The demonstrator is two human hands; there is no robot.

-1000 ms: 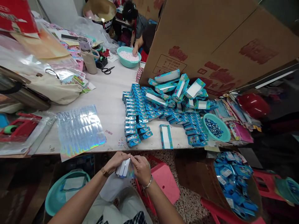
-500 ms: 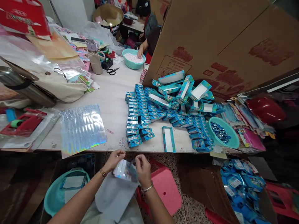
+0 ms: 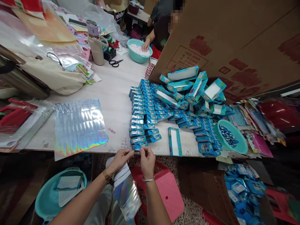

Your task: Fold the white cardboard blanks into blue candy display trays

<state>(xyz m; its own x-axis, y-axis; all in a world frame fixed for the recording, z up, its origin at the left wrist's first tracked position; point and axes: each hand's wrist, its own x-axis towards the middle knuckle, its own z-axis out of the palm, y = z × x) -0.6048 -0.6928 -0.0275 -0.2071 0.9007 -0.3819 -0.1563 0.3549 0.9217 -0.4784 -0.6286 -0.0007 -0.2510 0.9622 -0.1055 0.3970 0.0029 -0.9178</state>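
My left hand and my right hand are raised to the front edge of the table, both pinched on the top edge of a shiny holographic sheet that hangs down over my lap. The fingertips sit just below the nearest small blue packs, which lie in neat rows. One flat blue box lies alone beside the rows. Behind them is a heap of open blue boxes.
A holographic sheet lies on the table at left. A teal bowl of dark pieces sits at right; a bin of blue packs stands below. Pink stool, teal basin, big carton, scissors, tumbler. Another person's hand rests in a teal bowl.
My hands rose from my lap to the table edge. The small shiny piece between them has unfolded into a long sheet hanging down. The view shifted left and up.
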